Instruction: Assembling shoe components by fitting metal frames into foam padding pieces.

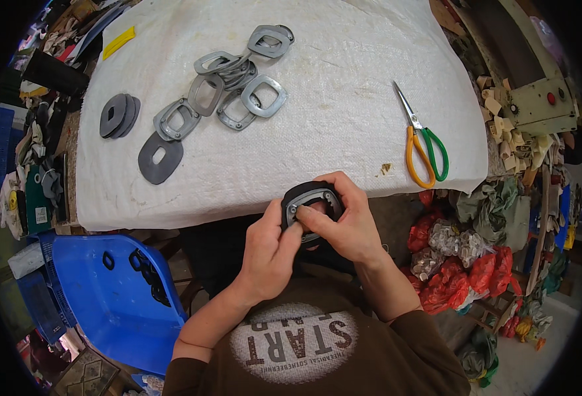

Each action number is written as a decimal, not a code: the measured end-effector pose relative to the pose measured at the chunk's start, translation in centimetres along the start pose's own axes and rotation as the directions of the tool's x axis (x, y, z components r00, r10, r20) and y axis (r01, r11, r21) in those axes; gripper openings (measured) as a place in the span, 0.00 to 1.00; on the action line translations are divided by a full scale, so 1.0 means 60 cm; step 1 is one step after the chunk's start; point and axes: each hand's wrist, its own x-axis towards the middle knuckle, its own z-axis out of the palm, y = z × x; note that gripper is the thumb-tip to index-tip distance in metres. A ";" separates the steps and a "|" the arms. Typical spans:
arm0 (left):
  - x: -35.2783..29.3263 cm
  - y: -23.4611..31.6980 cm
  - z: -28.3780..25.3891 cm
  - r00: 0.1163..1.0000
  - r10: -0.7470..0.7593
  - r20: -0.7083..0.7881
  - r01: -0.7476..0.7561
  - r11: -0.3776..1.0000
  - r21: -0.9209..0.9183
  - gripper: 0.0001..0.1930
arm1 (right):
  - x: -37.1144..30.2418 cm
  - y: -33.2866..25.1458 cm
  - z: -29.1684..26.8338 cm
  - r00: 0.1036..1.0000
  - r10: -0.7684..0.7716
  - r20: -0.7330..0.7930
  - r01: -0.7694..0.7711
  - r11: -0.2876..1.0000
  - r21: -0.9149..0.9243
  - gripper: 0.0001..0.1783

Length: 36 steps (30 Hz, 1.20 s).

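Observation:
Just past the table's front edge, both hands grip one rounded-square metal frame with a black cover around its outside. My left hand pinches its left lower side. My right hand wraps its right side, with the thumb pressed across the inner opening and the forefinger behind the top. Small round studs show on the metal face; its underside is hidden by my fingers. Beyond it on the table lies a loose pile of similar bare grey metal frames. A flat grey oval piece with a square hole lies at the pile's near end.
White woven sheeting covers the table. Scissors with orange and green handles lie at right, blades pointing away. Grey pads are stacked at left, near a yellow strip. A blue tub holds black frames. Red plastic bags sit lower right.

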 end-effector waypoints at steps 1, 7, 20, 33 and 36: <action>-0.001 -0.002 -0.001 1.000 -0.022 0.018 0.021 0.998 0.053 0.05 | 0.000 0.001 0.001 1.000 -0.029 -0.010 0.029 0.999 -0.016 0.16; 0.006 0.005 0.008 1.000 -0.030 0.000 0.030 0.999 0.027 0.05 | -0.001 -0.001 0.002 0.998 -0.025 -0.061 0.026 0.999 0.019 0.15; 0.004 0.000 0.006 0.985 -0.169 0.019 0.170 0.973 -0.157 0.09 | 0.000 0.005 -0.004 0.991 -0.119 -0.054 0.115 0.991 -0.072 0.19; 0.008 -0.005 -0.021 0.947 -0.322 -0.022 0.253 0.784 -0.566 0.12 | -0.019 0.018 -0.040 0.989 -0.148 0.002 0.146 0.981 0.131 0.16; 0.002 -0.003 -0.014 0.962 -0.268 -0.056 0.210 0.852 -0.480 0.12 | -0.018 0.015 -0.023 0.986 -0.164 -0.038 0.165 0.986 0.023 0.14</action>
